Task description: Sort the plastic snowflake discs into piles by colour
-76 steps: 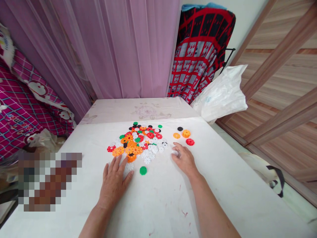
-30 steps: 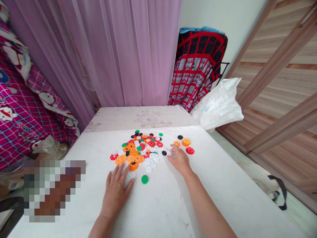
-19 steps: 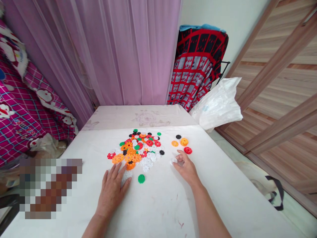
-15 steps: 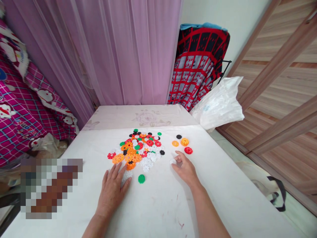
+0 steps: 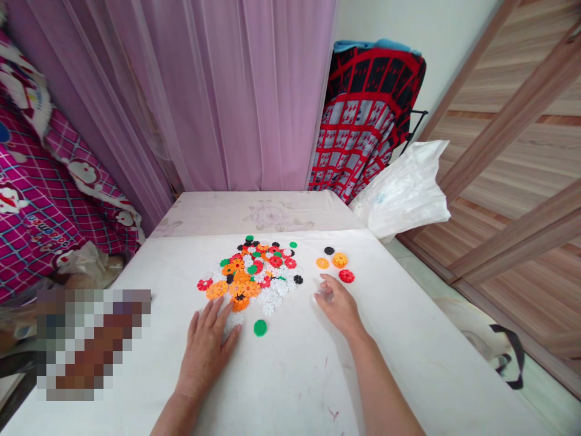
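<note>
A heap of small plastic flower-shaped discs [image 5: 254,272], orange, red, white, green and black, lies on the white table [image 5: 295,375]. My left hand [image 5: 206,348] rests flat and open at the heap's near edge, its fingertips on white discs, with a lone green disc [image 5: 260,327] just to its right. My right hand [image 5: 336,306] sits right of the heap, fingers curled around a white disc [image 5: 318,297]. Beyond it lie a red disc [image 5: 346,276], two orange discs [image 5: 339,260] and a black disc [image 5: 329,250], sorted apart.
A white plastic bag [image 5: 403,191] sits at the table's far right corner. Pink curtains [image 5: 218,91] hang behind, with a red patterned blanket [image 5: 363,121] on a rack. Pink bedding [image 5: 45,181] is at left; a wooden wall at right.
My right hand reached to the heap's right edge, then drew back toward me with a white disc in its fingers. The left hand stayed flat in place.
</note>
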{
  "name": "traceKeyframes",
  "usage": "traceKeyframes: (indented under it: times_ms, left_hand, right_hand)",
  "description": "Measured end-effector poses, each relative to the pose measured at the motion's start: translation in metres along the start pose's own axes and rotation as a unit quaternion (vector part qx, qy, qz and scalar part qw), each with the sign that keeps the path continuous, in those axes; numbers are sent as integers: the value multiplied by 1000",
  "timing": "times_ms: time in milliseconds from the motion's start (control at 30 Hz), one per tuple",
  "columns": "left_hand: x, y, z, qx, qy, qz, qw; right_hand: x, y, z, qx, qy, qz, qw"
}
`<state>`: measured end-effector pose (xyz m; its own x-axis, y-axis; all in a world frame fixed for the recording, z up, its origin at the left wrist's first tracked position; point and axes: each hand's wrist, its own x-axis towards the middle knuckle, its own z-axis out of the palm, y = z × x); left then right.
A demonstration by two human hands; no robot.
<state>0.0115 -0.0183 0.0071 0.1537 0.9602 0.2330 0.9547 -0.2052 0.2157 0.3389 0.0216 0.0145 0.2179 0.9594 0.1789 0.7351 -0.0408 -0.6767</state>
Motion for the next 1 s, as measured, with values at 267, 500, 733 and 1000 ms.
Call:
traceKeyframes:
  times_ms: [267,500,733,1000]
  left_hand:
    - [0,1,-1,-7,5,2,1000]
    - [0,2,-4,-8,-2,-1,1000]
    - [2,3,-4,-4,-8,-4,1000]
    - [0,3,-3,-14,3,-4,1000]
  right_hand:
    - [54,-37,23,-70,-64,-2,995]
    - [70,-57,32,-197,-83,9,977]
    - [71,-55,24,-152,-75,16,985]
    - [23,-3,-11,82,35,50,995]
